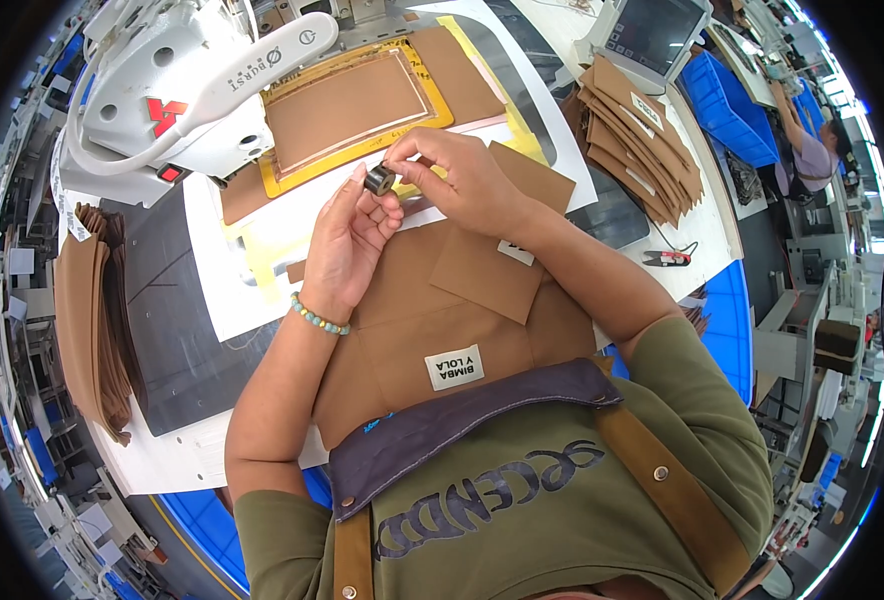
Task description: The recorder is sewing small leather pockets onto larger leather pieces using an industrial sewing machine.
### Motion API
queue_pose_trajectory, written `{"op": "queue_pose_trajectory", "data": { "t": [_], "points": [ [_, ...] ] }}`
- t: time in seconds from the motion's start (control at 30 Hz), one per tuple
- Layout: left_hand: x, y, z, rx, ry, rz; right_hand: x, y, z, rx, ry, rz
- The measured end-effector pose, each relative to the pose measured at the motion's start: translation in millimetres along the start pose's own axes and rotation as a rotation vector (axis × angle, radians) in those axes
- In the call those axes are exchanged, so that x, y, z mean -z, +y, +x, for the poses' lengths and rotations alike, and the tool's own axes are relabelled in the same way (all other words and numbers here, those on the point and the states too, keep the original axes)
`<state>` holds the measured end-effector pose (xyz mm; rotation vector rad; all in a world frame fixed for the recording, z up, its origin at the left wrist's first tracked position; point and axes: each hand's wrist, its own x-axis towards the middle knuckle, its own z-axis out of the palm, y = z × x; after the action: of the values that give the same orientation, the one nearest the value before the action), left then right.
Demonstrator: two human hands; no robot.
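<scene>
Above the brown fabric, in front of the sewing machine, both my hands meet around a small dark bobbin [379, 180]. My left hand [347, 235] pinches it between thumb and forefinger, the other fingers curled below. From the upper right, my right hand [449, 178] has its fingertips closed on the bobbin's upper edge; whether a thread runs between them is too fine to tell. Under my forearms lies a brown fabric piece [402, 340] with a white label [454, 368]. A smaller brown panel [492, 275] rests on top of it.
The white sewing machine head [177, 110] stands at upper left, beside a yellow-edged template frame [442, 95]. Brown pieces are stacked at left [92, 320] and right [632, 140]. Red-handled thread snips [667, 258] lie at right, near a control screen [652, 35] and a blue crate [727, 105].
</scene>
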<state>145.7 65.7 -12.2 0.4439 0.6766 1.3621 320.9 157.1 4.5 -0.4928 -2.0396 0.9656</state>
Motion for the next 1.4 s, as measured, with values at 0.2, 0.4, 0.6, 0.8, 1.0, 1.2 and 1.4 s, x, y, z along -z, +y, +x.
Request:
{"op": "queue_pose_trajectory", "data": {
  "t": [0.2,0.4,0.6,0.8,1.0,1.2,1.4],
  "points": [
    [-0.7,0.7,0.3,0.004,0.009,0.027,0.3,1.8,0.0,-0.089,-0.002,0.050],
    [-6.8,-5.3,-1.8,-0.123,0.098,0.150,2.0,2.9,-0.8,-0.270,-0.038,0.212],
    [-8.3,-8.1,-1.7,-0.229,0.107,0.277,-0.8,6.5,-1.2,-0.291,-0.004,0.351],
    [-8.1,-12.5,-1.7,-0.300,0.139,0.476,-1.0,8.1,-0.8,-0.258,-0.029,0.515],
    [-16.1,-6.1,-3.0,-0.283,0.213,0.535,8.5,5.0,4.7,-0.253,0.000,0.487],
    [-22.9,11.0,-8.0,-0.408,0.154,0.606,19.7,-9.7,11.3,-0.313,-0.053,0.867],
    [-26.2,42.4,-28.5,-0.869,0.140,1.105,22.9,-41.4,20.7,-0.284,-0.097,0.635]
  ]
}}
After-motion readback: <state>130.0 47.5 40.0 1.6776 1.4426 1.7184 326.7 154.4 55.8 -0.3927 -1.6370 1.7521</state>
